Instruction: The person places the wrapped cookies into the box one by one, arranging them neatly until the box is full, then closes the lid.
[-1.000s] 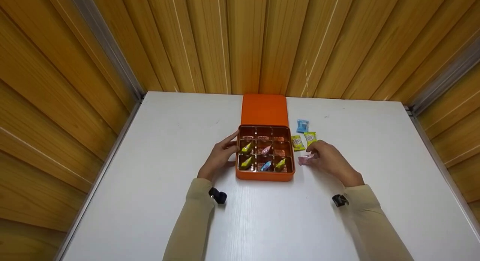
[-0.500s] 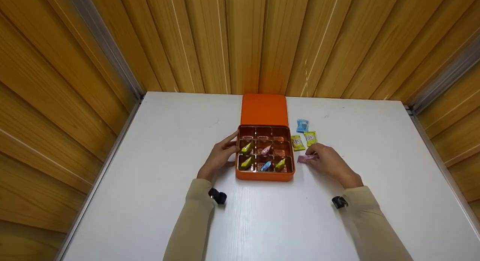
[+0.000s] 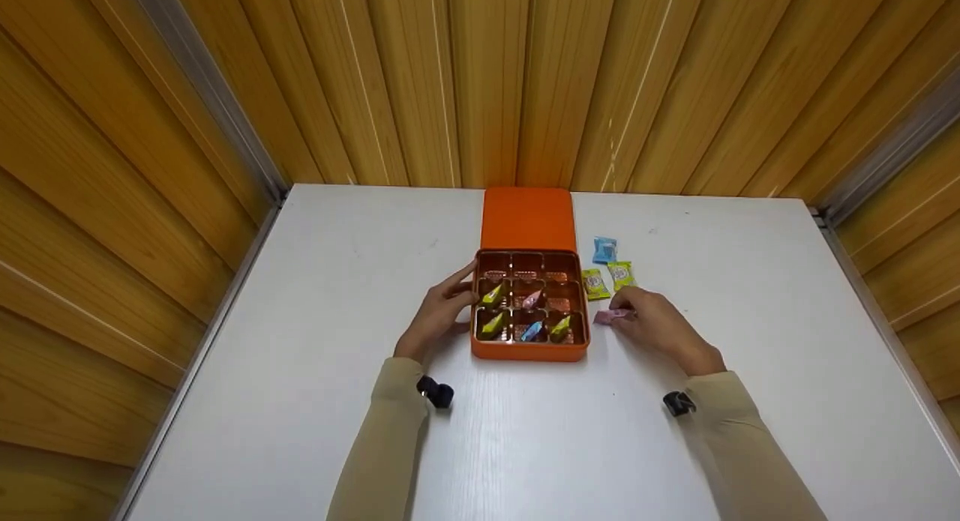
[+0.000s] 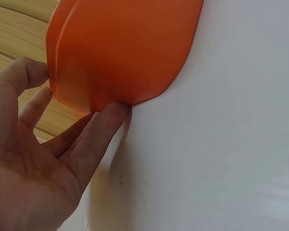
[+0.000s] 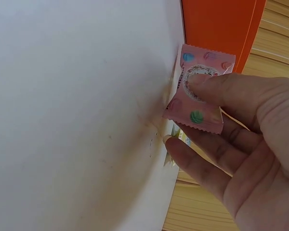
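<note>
An orange tin box [image 3: 529,351] with a nine-compartment inner tray sits mid-table. My left hand [image 3: 435,317] touches its left side, fingertips and thumb against the wall near the rim. In the right wrist view, my right hand [image 5: 274,130] pinches a pink wrapped candy [image 5: 190,103] between thumb and fingers, just right of the box. Inside the box, the near row holds a yellow-green candy [image 3: 493,326], a blue candy [image 3: 532,330] and another yellow-green candy [image 3: 561,327]. The middle row has a yellow-green candy [image 3: 492,294] and a pink candy [image 3: 533,300]; its right compartment is bare.
Two yellow-green candies, one of them a packet [image 3: 596,284] by the box, and a blue packet [image 3: 605,250] lie at the right. An orange lid [image 3: 529,218] lies behind the box. Wood-panelled walls [image 3: 487,86] enclose the white table [image 3: 337,281].
My right hand has turned the pink candy slightly and drawn it a little to the left, toward the box. My left hand stays on the box side.
</note>
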Demonstrator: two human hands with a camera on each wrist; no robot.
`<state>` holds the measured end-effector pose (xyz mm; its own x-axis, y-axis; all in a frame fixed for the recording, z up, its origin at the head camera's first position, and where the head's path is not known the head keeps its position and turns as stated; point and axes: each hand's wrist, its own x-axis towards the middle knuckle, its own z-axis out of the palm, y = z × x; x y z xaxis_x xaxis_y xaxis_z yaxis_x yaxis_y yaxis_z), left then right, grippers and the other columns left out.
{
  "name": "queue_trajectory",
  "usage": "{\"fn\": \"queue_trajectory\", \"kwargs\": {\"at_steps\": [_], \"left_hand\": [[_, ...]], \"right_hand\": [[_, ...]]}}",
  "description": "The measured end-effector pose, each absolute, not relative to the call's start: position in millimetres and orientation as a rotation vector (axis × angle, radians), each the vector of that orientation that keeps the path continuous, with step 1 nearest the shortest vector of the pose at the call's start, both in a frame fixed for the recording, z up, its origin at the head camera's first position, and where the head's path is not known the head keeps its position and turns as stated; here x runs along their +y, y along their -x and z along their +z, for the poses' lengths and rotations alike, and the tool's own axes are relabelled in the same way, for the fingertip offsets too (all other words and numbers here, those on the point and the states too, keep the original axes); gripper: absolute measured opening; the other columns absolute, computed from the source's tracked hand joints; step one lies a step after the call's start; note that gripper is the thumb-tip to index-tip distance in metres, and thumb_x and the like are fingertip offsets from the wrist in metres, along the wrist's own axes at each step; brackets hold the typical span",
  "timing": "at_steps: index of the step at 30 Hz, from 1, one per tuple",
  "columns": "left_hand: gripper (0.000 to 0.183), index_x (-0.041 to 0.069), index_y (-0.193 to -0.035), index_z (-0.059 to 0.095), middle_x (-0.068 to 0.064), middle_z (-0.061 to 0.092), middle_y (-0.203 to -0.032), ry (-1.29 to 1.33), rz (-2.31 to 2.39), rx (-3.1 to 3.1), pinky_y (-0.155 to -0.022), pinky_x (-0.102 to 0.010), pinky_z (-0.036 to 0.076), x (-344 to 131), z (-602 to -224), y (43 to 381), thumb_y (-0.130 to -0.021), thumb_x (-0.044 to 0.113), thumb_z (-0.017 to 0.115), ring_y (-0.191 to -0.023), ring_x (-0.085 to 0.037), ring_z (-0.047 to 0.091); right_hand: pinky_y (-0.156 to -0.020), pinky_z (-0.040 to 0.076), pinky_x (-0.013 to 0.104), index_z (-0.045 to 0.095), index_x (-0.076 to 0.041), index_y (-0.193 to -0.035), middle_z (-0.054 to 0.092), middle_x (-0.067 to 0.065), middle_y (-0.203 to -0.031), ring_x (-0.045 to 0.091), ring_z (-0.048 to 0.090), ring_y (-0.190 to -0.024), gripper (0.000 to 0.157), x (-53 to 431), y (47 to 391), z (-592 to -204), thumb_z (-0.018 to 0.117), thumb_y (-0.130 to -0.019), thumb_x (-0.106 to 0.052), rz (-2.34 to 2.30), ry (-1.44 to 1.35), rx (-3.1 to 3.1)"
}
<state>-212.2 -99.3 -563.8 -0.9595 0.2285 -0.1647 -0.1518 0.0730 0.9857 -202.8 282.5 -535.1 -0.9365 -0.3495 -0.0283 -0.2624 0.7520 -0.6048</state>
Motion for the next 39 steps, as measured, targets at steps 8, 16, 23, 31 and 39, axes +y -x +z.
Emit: {"fn": "queue_trajectory", "kwargs": {"at_steps": [8, 16, 23, 31, 39], "left_hand": [[0.064, 0.037, -0.163, 0.045, -0.015, 0.056, -0.151, -0.044, 1.975, 2.055, -0.09, -0.05, 0.062, -99, -563, 211, -0.104, 0.018, 0.061, -0.13, -0.031, 0.06], [0.065, 0.038, -0.162, 0.046, -0.016, 0.056, -0.151, -0.044, 1.966, 2.074, -0.089, -0.052, 0.061, -100, -563, 212, -0.103, 0.017, 0.064, -0.131, -0.033, 0.059], [0.065, 0.04, -0.16, 0.048, -0.016, 0.056, -0.151, -0.027, 1.953, 2.088, -0.09, -0.053, 0.061, -99, -562, 212, -0.102, 0.019, 0.064, -0.131, -0.033, 0.058], [0.065, 0.038, -0.16, 0.05, -0.017, 0.058, -0.148, 0.01, 2.0, 2.036, -0.091, -0.053, 0.061, -98, -562, 213, -0.1, 0.015, 0.064, -0.128, -0.033, 0.059], [0.063, 0.035, -0.163, 0.046, -0.014, 0.058, -0.15, -0.066, 1.995, 2.032, -0.095, -0.054, 0.059, -100, -562, 211, -0.105, 0.015, 0.061, -0.131, -0.031, 0.059]], "right_hand": [[-0.095, 0.055, 0.056, 0.077, -0.001, -0.115, 0.074, 0.014, -0.111, 0.034, 0.068, -0.105, 0.018, 283, 201, -535, 0.076, -0.098, -0.008, -0.907, 0.564, 2.84], [-0.095, 0.054, 0.056, 0.077, -0.003, -0.116, 0.073, 0.013, -0.111, 0.033, 0.066, -0.104, 0.02, 281, 203, -531, 0.076, -0.1, -0.014, -0.907, 0.527, 2.837], [-0.096, 0.054, 0.056, 0.075, -0.003, -0.112, 0.072, 0.012, -0.108, 0.033, 0.065, -0.102, 0.014, 283, 205, -526, 0.075, -0.1, -0.01, -0.914, 0.554, 2.841], [-0.093, 0.056, 0.055, 0.075, -0.003, -0.108, 0.073, 0.012, -0.109, 0.033, 0.068, -0.102, 0.012, 284, 207, -518, 0.074, -0.097, 0.002, -0.938, 0.638, 2.841], [-0.091, 0.059, 0.054, 0.075, -0.003, -0.106, 0.072, 0.013, -0.107, 0.033, 0.069, -0.099, 0.014, 282, 211, -512, 0.078, -0.094, 0.002, -0.935, 0.693, 2.88]]}}
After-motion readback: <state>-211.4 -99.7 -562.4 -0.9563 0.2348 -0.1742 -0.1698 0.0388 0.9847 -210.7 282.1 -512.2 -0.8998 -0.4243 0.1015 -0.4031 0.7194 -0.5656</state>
